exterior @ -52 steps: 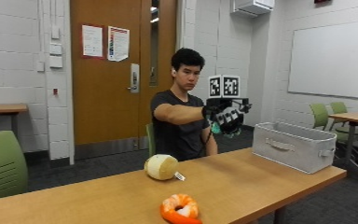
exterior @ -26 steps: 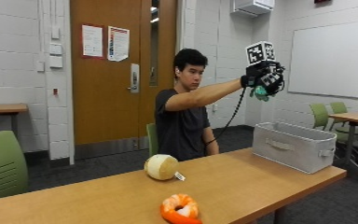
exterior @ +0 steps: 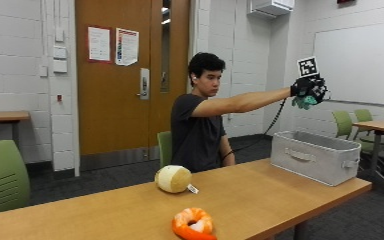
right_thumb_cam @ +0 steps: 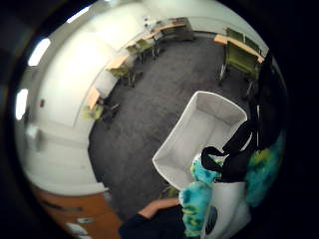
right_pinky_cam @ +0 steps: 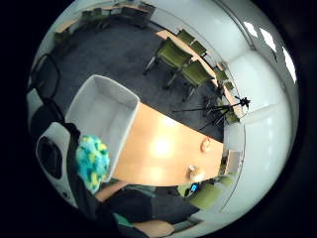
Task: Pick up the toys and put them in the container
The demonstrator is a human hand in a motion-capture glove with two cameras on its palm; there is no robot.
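We see a fuzzy teal plush toy with yellow-green patches (exterior: pixel 305 102) gripped in the black-gloved right hand (exterior: pixel 309 89), whose fingers curl around it. In the palm views the toy (right_pinky_cam: pixel 92 163) sits right against the palm, its fur bulging past the black straps (right_thumb_cam: pixel 197 199). The hand holds the toy high in the air, well above the grey fabric container with side handles (exterior: pixel 318 156), which stands at the right end of the long wooden table (exterior: pixel 258 197). From the little finger side we look down into the container's open top (right_pinky_cam: pixel 106 111), and the thumb side shows the same pale interior (right_thumb_cam: pixel 199 134) below the hand.

Against the earlier frames, we note that the arm is now stretched out almost straight and level toward the container, where a second ago it was bent in front of the chest and half a second ago raised at an upward slant. The hand now sits lower than it did half a second ago and further out toward the container.

Two toys lie on the table as before: a round cream-coloured plush ball with a small tag (exterior: pixel 173 178) near the far edge, and an orange and white ring-shaped plush (exterior: pixel 192 223) near the front edge. The container has not shifted.
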